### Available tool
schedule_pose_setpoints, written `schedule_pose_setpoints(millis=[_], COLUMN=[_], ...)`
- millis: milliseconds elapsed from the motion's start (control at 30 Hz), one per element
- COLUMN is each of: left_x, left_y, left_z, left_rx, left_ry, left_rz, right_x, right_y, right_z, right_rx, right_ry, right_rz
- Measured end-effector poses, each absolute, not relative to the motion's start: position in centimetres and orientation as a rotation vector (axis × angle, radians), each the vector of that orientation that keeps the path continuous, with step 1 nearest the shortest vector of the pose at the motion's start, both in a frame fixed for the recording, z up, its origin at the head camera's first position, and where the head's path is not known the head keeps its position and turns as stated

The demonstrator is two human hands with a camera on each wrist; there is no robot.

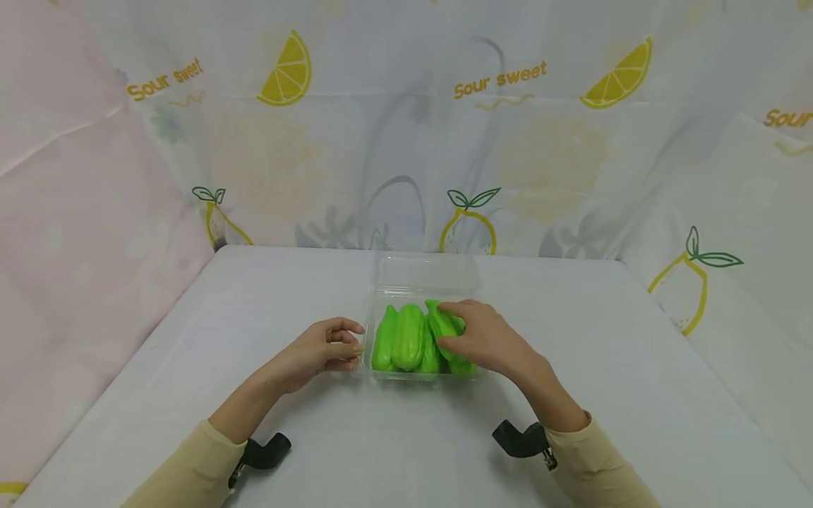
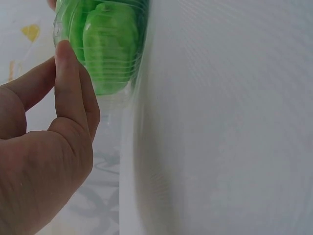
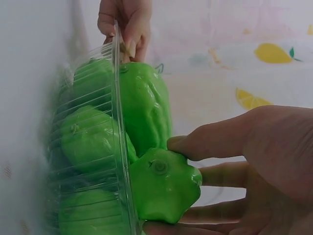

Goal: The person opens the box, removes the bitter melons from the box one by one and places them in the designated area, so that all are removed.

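Observation:
A clear plastic box [image 1: 427, 273] with its hinged lid swung back stands in the middle of the table. Several bright green, ridged, gourd-like vegetables [image 1: 408, 339] lie side by side in it, stem ends away from me. At the box's left rim, my left hand [image 1: 315, 356] pinches the edge between thumb and fingers. My right hand [image 1: 492, 340] grips one green gourd [image 3: 164, 188] at the right side, thumb on one side and fingers on the other. In the right wrist view that gourd sits at the box's rim, over the others. Part of it is hidden behind the fingers in the head view.
A white cloth covers the table [image 1: 317, 444]. Behind it hangs a printed curtain [image 1: 356, 141] with lemon drawings, and similar cloth closes off both sides. A black wrist mount [image 1: 267, 451] sticks out from the left sleeve, another [image 1: 521, 439] from the right.

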State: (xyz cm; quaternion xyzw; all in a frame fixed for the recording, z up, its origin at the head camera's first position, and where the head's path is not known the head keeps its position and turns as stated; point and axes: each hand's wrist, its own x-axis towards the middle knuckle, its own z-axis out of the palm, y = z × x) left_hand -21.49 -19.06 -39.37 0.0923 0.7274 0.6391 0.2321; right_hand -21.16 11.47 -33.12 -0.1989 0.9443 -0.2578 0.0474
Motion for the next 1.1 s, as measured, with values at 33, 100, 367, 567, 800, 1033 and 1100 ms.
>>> schedule_pose_setpoints(millis=[33,100,367,567,800,1033,1100], left_x=[-21.5,-21.5,-21.5,-21.7,-21.9,-21.8,-21.8], left_y=[-19.1,-19.1,-19.1,-19.1,-19.3,-19.5,-19.4], left_z=[-39.4,-39.4,-39.5,-39.3,-39.4,-39.4,-39.4], left_rx=[0.253,0.249,0.262,0.27,0.273,0.265,0.269], left_ry=[1.998,1.995,1.991,1.99,1.992,1.992,1.991], left_rz=[1.757,1.758,1.75,1.753,1.749,1.749,1.747], right_x=[-21.1,-21.1,-21.1,-21.6,-21.8,-22.4,-22.6], right_y=[11.5,11.5,11.7,12.0,12.3,13.0,13.4], right_z=[-33.1,-33.0,-32.9,-32.7,-31.9,-31.8,-31.8], right_rx=[-0.61,-0.614,-0.62,-0.655,-0.631,-0.593,-0.566], right_ry=[2.878,2.874,2.85,2.839,2.829,2.851,2.866], right_rz=[-0.787,-0.787,-0.808,-0.842,-0.924,-1.003,-1.037])
